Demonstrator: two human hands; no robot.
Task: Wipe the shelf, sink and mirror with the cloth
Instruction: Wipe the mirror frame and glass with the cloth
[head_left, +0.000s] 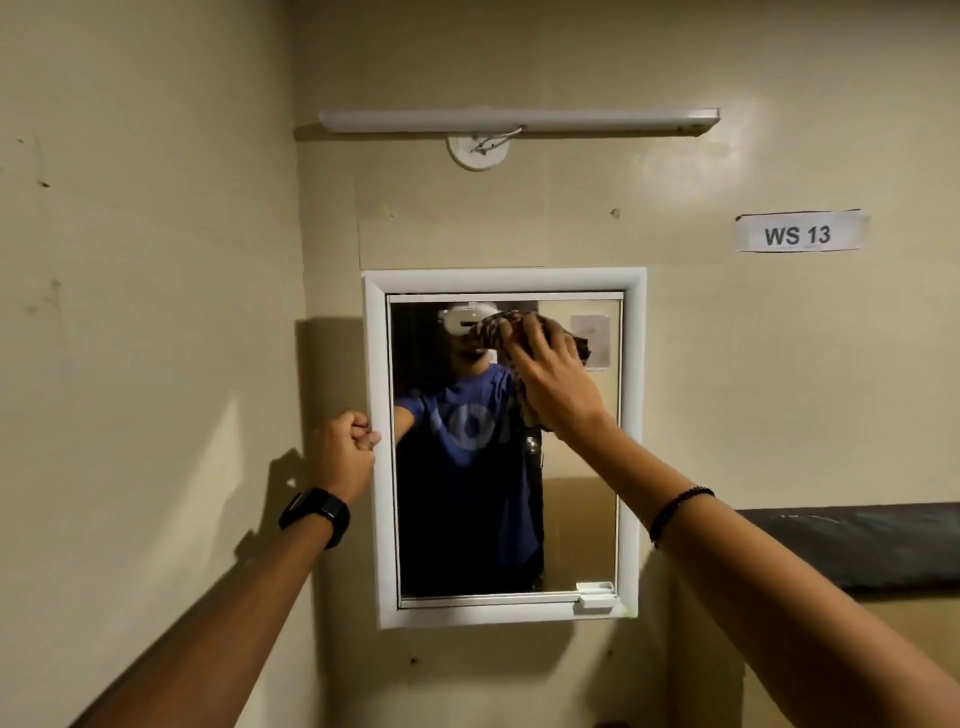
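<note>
The cloth (493, 332) (dark, with stripes) is pressed flat on the top part of the mirror (576, 519) by the right hand (556, 384). The fingers of that hand are spread out and nearly straight over the cloth, so it is pushed on the glass and not squeezed. A bit of the cloth is seen hanging down under the palm. A bead band (675, 512) is worn on the right wrist.

The left hand (345, 441) is curled up tight into a fist, and it is held against the left side of the white frame (379, 519), about halfway up. The thumb is touching the frame. It cannot be told if the edge is gripped or only touched. A black watch (315, 515) is worn on the left wrist.

The person's blue shirt is seen in the glass. A small white catch (596, 595) is fixed at the bottom right corner of the mirror. A long white light (519, 120) is fixed to the wall above. A paper sign (797, 235) marked "WS 13" is stuck up on the right, and a black strip (857, 543) is seen lower down on that side.
</note>
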